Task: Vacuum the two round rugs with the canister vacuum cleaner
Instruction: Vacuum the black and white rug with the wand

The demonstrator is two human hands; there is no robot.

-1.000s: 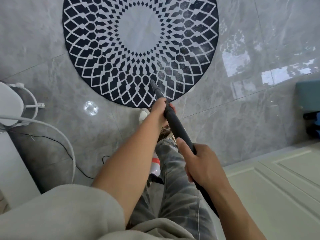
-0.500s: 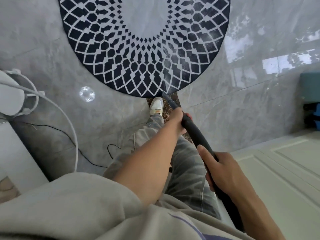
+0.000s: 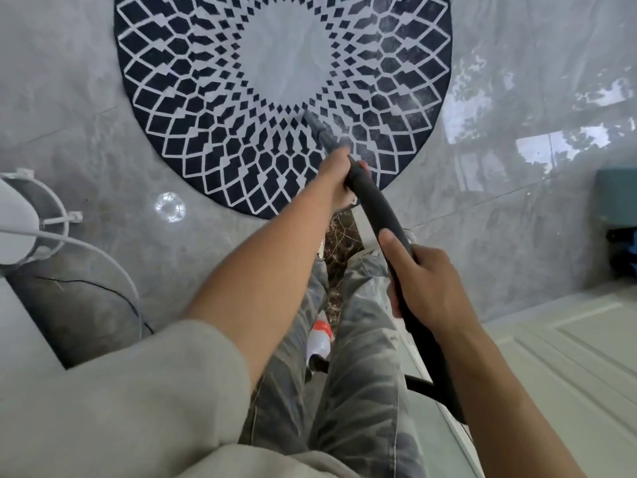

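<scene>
A round rug (image 3: 213,108), dark navy with a white diamond pattern and a pale centre, lies on the grey tiled floor ahead of me. The black vacuum hose (image 3: 377,208) runs from behind my right side down to a narrow nozzle (image 3: 315,124) whose tip rests on the rug just below its pale centre. My left hand (image 3: 339,177) grips the hose near the nozzle. My right hand (image 3: 425,281) grips it further back. A white and orange piece of the vacuum (image 3: 319,339) shows between my legs. Only one rug is in view.
A white round-based stand (image 3: 34,208) with a white cable stands at the left, and a thin black cord (image 3: 103,294) lies on the floor beside it. A pale panelled door (image 3: 568,357) lies at the lower right. A teal and blue object (image 3: 618,215) sits at the right edge.
The nozzle was pulled back to the rug's near edge, then pushed forward to just below the pale centre. Both hands moved forward with the hose, and the view shifted closer to the rug.
</scene>
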